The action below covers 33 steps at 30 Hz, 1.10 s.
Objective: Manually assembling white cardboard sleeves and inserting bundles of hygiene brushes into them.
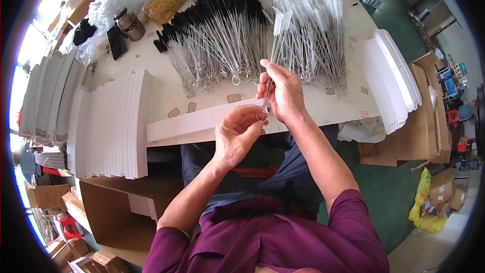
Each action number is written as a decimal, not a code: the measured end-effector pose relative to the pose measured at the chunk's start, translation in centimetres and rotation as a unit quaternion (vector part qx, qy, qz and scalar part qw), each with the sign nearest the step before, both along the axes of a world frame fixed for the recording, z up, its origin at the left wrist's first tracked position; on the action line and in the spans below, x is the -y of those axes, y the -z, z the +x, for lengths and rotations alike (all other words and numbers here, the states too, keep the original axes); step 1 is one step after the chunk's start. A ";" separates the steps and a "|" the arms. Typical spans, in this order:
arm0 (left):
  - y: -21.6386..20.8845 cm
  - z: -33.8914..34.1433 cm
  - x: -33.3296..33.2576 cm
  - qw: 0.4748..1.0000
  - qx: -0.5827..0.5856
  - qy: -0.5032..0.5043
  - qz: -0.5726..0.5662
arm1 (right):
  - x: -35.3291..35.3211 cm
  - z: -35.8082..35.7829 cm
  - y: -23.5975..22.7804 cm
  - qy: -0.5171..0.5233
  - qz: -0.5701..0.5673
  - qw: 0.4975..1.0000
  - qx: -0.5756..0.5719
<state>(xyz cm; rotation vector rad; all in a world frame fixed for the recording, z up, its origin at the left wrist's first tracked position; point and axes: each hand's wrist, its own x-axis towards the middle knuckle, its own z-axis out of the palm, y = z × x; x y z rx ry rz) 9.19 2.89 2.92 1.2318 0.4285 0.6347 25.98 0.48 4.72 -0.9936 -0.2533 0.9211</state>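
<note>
A small bundle of white-bristled wire brushes [276, 45] stands nearly upright between my hands, bristle ends up, over the table's near edge. My right hand [286, 91] is closed round their thin metal stems. Lower down, my left hand [235, 134] is closed at the looped wire ends, its fingertips at the rings. Just beyond lie a large pile of black-bristled wire brushes [217, 35] and, to its right, a pile of white-bristled ones [316, 35], loops toward me. Beside my left hand a long narrow white box [189, 123] lies along the table edge.
Stacked white boxes [111, 121] stand at the left edge, and flat white cartons [391, 78] at the right. A steel flask [130, 24], a dark phone [116, 43] and a bag of yellow rubber bands [165, 5] sit far left. An open cardboard box [111, 212] is below left.
</note>
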 end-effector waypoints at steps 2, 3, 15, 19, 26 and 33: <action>0.2 -0.3 0.1 0.995 0.003 -0.018 0.097 | 0.0 -0.2 -0.2 -0.008 0.001 1.000 -0.001; 0.3 -0.4 0.0 0.981 0.005 -0.036 0.193 | 0.0 -0.1 0.0 -0.015 0.003 1.000 -0.013; -3.0 -0.7 -1.7 0.874 -0.030 -0.164 0.457 | -2.0 6.6 -0.2 -0.077 -0.014 0.996 -0.040; -4.0 -1.4 -2.2 0.950 -0.079 -0.141 0.267 | -3.0 8.2 -0.3 -0.057 -0.031 0.998 0.001; -6.1 -3.4 -4.0 0.982 -0.047 -0.097 0.155 | -4.4 14.9 0.0 0.040 -0.059 0.996 0.057; -7.0 -3.5 -5.3 0.991 0.037 -0.081 0.097 | -2.3 8.8 0.3 0.061 -0.113 0.969 0.212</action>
